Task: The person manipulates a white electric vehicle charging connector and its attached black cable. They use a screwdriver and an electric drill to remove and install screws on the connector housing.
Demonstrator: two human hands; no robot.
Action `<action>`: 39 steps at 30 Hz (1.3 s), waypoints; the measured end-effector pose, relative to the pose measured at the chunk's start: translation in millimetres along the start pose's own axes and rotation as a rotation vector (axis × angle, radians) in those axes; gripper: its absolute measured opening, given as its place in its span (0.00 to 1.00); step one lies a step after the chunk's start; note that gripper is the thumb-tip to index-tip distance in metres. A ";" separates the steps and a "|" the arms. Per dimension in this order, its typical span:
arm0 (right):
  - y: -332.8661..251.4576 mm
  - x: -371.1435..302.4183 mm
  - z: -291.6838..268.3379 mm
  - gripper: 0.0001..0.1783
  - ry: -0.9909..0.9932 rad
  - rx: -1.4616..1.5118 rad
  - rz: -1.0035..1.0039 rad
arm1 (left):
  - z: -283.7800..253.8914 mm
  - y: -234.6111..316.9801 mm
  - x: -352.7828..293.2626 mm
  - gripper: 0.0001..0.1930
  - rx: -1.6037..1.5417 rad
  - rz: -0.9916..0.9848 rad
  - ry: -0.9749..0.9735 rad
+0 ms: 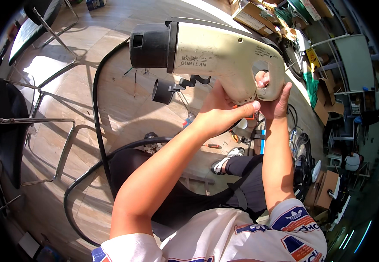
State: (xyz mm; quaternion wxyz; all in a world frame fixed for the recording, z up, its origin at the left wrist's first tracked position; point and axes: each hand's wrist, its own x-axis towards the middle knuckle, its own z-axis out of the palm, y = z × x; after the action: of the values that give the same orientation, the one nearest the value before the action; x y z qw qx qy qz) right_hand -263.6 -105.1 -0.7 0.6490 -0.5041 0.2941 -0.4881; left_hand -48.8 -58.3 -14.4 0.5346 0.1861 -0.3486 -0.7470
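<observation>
A cream-coloured charging gun with a black round plug end is held up in front of me, its nose pointing left. My left hand cups the underside of its body, the thumb stretched toward the lower end of the grip. My right hand closes around the bottom of the looped handle, and a fingertip shows through the handle opening. From the plug end a black cap dangles on a wavy strap. The undersides of both hands' grips are partly hidden by the gun.
A thick black cable loops over the tiled floor at left. Metal-framed chairs stand on the left. Around my shoe lie tools, among them an orange-handled screwdriver. Cardboard boxes and coiled cables crowd the right.
</observation>
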 end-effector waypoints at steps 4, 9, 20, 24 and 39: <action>2.3 -5.4 -4.2 0.38 -0.029 0.102 0.005 | 1.4 -9.2 0.3 0.46 0.039 0.005 -0.015; 3.3 -10.8 -7.3 0.37 -0.037 0.097 -0.003 | 2.1 -13.2 -2.5 0.41 0.042 -0.065 -0.042; 4.7 -19.1 7.9 0.36 0.136 0.005 0.008 | -3.6 -20.1 1.9 0.42 0.181 0.042 0.010; 5.3 -20.0 12.8 0.37 0.238 -0.056 0.015 | -0.8 6.5 3.3 0.30 0.264 -0.090 0.021; 195.6 -35.2 -115.0 0.18 0.433 -1.016 0.383 | -51.1 38.9 23.8 0.32 -0.002 0.153 0.521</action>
State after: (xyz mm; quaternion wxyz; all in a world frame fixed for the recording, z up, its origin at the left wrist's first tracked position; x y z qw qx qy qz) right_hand -310.5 -111.6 -225.4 0.3274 -0.5786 0.7033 -0.2518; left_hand 1.9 -104.0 -19.3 0.6614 0.3447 -0.2114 -0.6317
